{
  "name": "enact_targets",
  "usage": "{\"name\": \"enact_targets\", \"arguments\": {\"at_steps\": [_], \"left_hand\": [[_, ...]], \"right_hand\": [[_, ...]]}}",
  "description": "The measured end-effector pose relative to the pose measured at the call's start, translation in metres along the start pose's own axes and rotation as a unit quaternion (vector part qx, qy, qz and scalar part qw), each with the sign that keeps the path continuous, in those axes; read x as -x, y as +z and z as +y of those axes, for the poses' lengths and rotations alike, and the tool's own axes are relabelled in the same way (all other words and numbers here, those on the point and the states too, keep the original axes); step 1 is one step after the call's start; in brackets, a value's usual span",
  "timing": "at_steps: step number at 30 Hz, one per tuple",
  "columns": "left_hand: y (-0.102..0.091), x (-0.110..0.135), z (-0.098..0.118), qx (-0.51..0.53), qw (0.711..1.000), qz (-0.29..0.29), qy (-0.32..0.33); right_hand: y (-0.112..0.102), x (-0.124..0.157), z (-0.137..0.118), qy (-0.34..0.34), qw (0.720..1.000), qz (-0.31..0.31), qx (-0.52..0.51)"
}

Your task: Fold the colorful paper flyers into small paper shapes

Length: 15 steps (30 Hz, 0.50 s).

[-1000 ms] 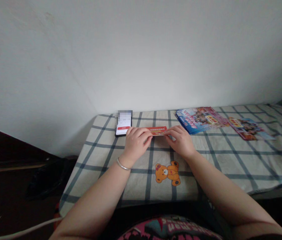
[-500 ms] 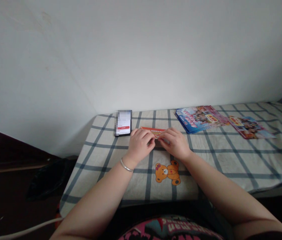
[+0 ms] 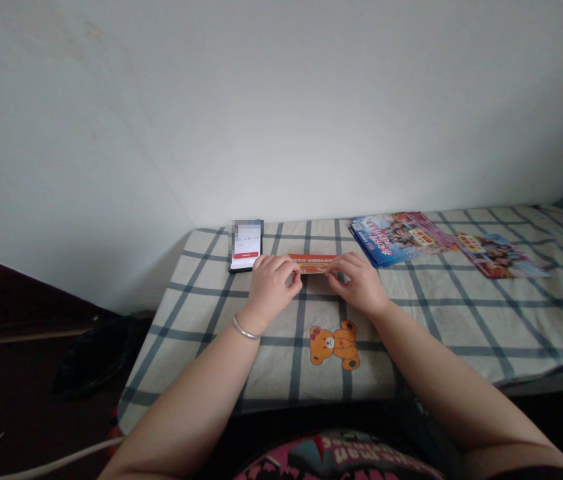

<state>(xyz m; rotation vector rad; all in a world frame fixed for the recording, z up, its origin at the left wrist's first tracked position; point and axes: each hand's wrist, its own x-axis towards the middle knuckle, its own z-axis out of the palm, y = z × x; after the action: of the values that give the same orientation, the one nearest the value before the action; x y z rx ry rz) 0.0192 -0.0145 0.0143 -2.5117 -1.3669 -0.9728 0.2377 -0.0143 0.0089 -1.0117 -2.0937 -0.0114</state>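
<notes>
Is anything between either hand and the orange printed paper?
Nothing visible: the left hand and right hand both touch the orange printed paper. The phone lies off to the left and the leaflet stack to the right, neither in between.

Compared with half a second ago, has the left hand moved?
Yes, to the left, judged against the phone: the left hand now overlaps its lower right corner in the view, which showed clear before.
</notes>
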Motion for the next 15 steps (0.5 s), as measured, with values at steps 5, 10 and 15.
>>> {"name": "enact_targets", "arguments": {"at_steps": [5, 10, 15], "left_hand": [[-0.0014, -0.0008, 0.0002, -0.002, 1.0, -0.001, 0.001], [-0.0019, -0.0011, -0.0018, -0.003, 1.0, -0.005, 0.0], [-0.0018, -0.0012, -0.0032, -0.004, 1.0, -0.007, -0.003]], "right_hand": [[-0.0039, 0.0006, 0.0025, 0.008, 1.0, 0.0, -0.001], [-0.0026, 0.0015, 0.0026, 0.012, 1.0, -0.005, -0.011], [-0.0012, 0.0015, 0.0041, 0.01, 1.0, -0.004, -0.016]]}}
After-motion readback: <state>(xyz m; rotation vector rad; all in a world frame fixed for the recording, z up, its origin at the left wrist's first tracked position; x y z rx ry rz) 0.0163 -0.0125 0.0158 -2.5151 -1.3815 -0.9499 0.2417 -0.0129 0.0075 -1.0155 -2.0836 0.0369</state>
